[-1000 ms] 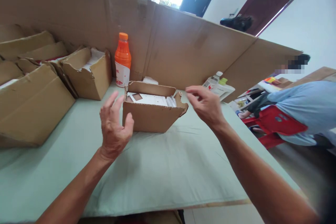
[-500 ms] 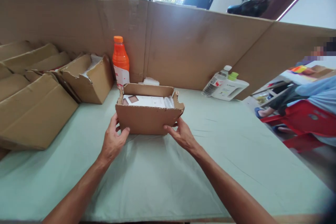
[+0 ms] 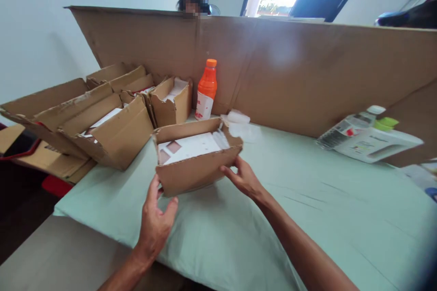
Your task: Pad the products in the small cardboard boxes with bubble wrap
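At far left, a cluster of open cardboard cartons (image 3: 131, 134) stood on the table (image 3: 300, 218), part of it projecting past the table's edge. Just right of these, and nearer the person, the left hand (image 3: 155, 225) was found at the left end of the small open carton (image 3: 194, 175). Its fingers were up against the lower left corner; its thumb was spread, just below the front bottom edge. Whether that thumb bore on the cardboard could not be determined, nor could the firmness of this hold.

The small carton lay between the two hands, ahead of both wrists, mouth upward, with a white box (image 3: 191, 148) inside. Its long axis ran roughly from hand to hand, set at a slant: left end nearer the person, right end farther away. Whether its base was clear of the tabletop could not be established.

An orange bottle (image 3: 206, 88) stood upright behind the carton. The right hand (image 3: 246, 181) was grasping the carton's right end, thumb on the front wall, fingers around the corner. Of the two, it showed the surer contact. Well apart, at far right, were a clear bottle (image 3: 346, 128) and a white jug (image 3: 378, 146), both tilted.
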The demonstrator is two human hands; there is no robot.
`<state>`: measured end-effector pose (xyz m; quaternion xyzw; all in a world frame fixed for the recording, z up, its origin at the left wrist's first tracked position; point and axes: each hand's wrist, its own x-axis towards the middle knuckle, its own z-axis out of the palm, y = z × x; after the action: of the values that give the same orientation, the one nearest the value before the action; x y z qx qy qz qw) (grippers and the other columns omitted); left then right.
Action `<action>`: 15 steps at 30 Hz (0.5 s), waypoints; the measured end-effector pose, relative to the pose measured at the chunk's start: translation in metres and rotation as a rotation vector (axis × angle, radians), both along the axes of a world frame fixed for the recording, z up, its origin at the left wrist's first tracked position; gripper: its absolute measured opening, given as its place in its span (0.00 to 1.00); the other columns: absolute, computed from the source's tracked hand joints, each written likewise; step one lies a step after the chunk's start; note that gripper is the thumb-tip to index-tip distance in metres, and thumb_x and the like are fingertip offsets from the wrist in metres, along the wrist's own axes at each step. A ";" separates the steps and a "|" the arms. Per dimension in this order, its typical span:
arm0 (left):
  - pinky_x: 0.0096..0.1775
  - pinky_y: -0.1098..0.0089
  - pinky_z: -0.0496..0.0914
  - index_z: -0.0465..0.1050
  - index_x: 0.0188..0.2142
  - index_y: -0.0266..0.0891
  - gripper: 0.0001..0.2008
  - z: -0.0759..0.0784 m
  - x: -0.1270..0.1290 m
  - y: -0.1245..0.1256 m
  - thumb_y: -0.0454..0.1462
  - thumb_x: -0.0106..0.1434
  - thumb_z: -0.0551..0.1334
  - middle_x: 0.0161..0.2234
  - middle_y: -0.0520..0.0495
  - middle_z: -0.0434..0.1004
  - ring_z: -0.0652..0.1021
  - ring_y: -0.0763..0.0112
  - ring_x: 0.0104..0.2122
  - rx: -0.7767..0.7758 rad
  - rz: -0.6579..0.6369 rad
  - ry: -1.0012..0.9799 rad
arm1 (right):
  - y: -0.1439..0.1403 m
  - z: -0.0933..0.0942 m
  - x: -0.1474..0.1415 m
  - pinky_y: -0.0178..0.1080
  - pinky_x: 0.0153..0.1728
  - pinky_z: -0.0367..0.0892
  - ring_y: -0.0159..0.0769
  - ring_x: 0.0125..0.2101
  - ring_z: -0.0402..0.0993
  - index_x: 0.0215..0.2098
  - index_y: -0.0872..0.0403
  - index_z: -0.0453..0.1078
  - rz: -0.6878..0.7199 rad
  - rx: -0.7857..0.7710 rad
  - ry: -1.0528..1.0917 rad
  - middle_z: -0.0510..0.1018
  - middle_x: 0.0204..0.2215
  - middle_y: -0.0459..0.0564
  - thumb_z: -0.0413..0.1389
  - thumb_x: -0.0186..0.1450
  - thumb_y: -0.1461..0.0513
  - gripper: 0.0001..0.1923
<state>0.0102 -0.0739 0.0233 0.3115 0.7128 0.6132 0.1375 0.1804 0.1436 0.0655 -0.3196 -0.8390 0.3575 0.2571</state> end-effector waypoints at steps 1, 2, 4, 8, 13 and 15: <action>0.57 0.57 0.71 0.59 0.66 0.42 0.33 -0.001 -0.009 -0.007 0.37 0.62 0.63 0.62 0.38 0.69 0.76 0.58 0.55 0.017 0.051 0.006 | 0.005 -0.002 -0.025 0.41 0.33 0.69 0.44 0.36 0.74 0.52 0.59 0.68 0.072 -0.011 0.015 0.80 0.43 0.59 0.54 0.64 0.46 0.29; 0.59 0.57 0.69 0.58 0.67 0.43 0.34 -0.002 -0.017 -0.012 0.37 0.62 0.63 0.63 0.38 0.67 0.75 0.58 0.57 0.043 0.086 0.013 | 0.011 -0.005 -0.050 0.42 0.35 0.70 0.44 0.39 0.74 0.55 0.59 0.67 0.131 -0.018 0.033 0.79 0.46 0.60 0.54 0.64 0.46 0.30; 0.63 0.56 0.66 0.55 0.69 0.46 0.36 -0.004 -0.029 -0.017 0.36 0.63 0.63 0.67 0.40 0.62 0.70 0.56 0.62 0.084 0.113 0.038 | 0.019 -0.011 -0.094 0.44 0.42 0.71 0.46 0.45 0.74 0.60 0.59 0.63 0.210 -0.025 0.075 0.77 0.53 0.60 0.53 0.65 0.48 0.32; 0.63 0.53 0.65 0.50 0.71 0.50 0.39 -0.015 -0.041 -0.014 0.36 0.63 0.63 0.71 0.41 0.51 0.59 0.52 0.69 0.075 0.089 0.116 | 0.022 -0.034 -0.152 0.49 0.52 0.69 0.47 0.52 0.72 0.66 0.57 0.58 0.215 0.016 0.106 0.74 0.58 0.60 0.49 0.69 0.52 0.30; 0.59 0.52 0.70 0.47 0.72 0.52 0.41 -0.030 -0.050 -0.005 0.34 0.63 0.62 0.73 0.40 0.47 0.56 0.50 0.70 0.062 0.103 0.137 | 0.020 -0.070 -0.179 0.52 0.60 0.64 0.48 0.59 0.68 0.69 0.59 0.53 0.154 0.114 0.066 0.70 0.62 0.64 0.46 0.73 0.52 0.31; 0.59 0.52 0.71 0.47 0.72 0.53 0.41 -0.033 -0.054 -0.002 0.34 0.63 0.62 0.73 0.41 0.45 0.56 0.50 0.70 0.065 0.104 0.145 | 0.021 -0.081 -0.186 0.53 0.61 0.64 0.49 0.61 0.67 0.70 0.59 0.51 0.137 0.193 0.044 0.68 0.63 0.64 0.44 0.74 0.53 0.31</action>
<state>-0.0442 -0.0757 -0.0102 0.3218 0.7157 0.6183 0.0432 -0.0051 0.1644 -0.0150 -0.2276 -0.8835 0.2987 0.2802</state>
